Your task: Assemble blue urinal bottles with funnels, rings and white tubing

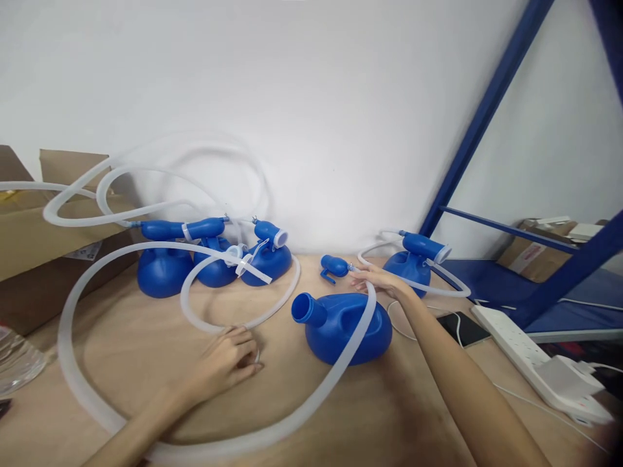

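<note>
A blue plastic urinal bottle [348, 327] rests on the table with its open neck pointing left. Behind it, my right hand [379, 280] is closed on a translucent white hose [357, 331], close to the end fitted to a blue mouthpiece [335, 265] with a small hooked tab. That hose arches over the bottle and loops round in front. My left hand [228, 357] rests on the table to the bottle's left, fingers curled. A thin pale edge shows by its fingertips, too small to name. The hose's inner loop passes just beyond its knuckles.
Several similar blue bottles [164, 271] with hoses stand along the wall at left; another bottle [409, 269] stands at right. A cardboard box [63, 227] and clear plastic container [18, 360] are left. Right are a phone [463, 329], power strip [516, 347] and blue frame [479, 117].
</note>
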